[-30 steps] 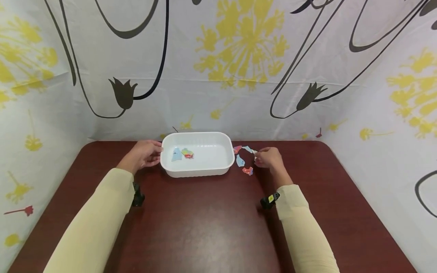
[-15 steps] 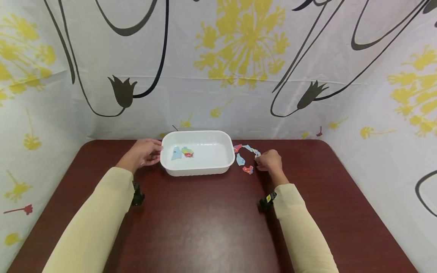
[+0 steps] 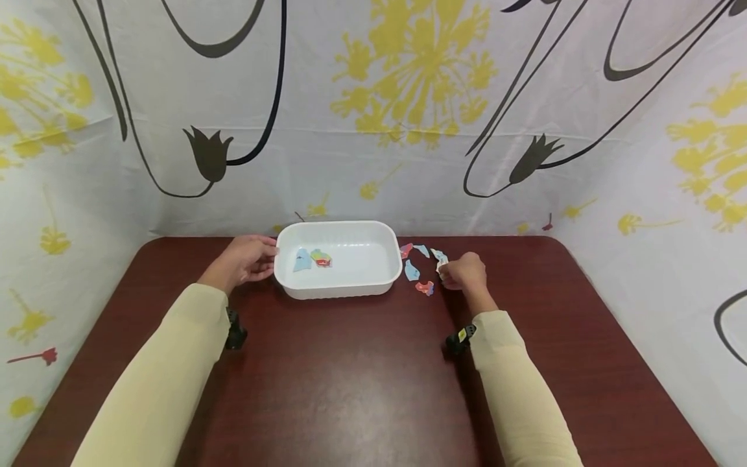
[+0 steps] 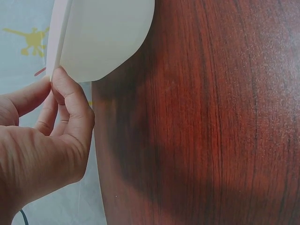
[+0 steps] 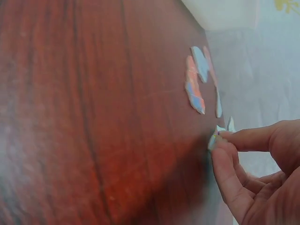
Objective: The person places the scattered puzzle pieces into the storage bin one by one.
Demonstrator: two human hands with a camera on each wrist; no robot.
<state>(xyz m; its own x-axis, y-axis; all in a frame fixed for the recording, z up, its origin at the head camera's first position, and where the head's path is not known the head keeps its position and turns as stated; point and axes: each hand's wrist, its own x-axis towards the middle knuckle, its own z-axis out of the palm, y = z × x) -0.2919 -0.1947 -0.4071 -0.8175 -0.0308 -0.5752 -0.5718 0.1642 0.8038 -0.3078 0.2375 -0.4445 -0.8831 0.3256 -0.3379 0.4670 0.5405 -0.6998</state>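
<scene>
My left hand (image 3: 248, 259) pinches the left end of a white plastic tray (image 3: 338, 290) between thumb and fingers; the left wrist view shows the fingertips on its rim (image 4: 57, 42). Right of the tray, my right hand (image 3: 465, 272) pinches a small, pale printed puzzle piece (image 5: 213, 140), partly hidden by the fingertips. Loose pieces lie in a rough ring to its left: a light blue one (image 3: 412, 270), a red and blue one (image 3: 425, 288), another blue one (image 3: 421, 250) and a pinkish one (image 3: 405, 250) by the tray wall. A blue-yellow piece (image 3: 436, 254) adjoins the held one.
Inside the tray lie a light blue piece (image 3: 302, 260) and a green, yellow and red piece (image 3: 321, 258). Everything stands near the back edge of a dark red-brown wooden table (image 3: 350, 376). A white patterned cloth (image 3: 350, 162) hangs behind it and at both sides.
My right hand has shifted slightly toward me and right with the pinched piece, so more of the blue-yellow piece behind it shows. My left hand stays on the tray.
</scene>
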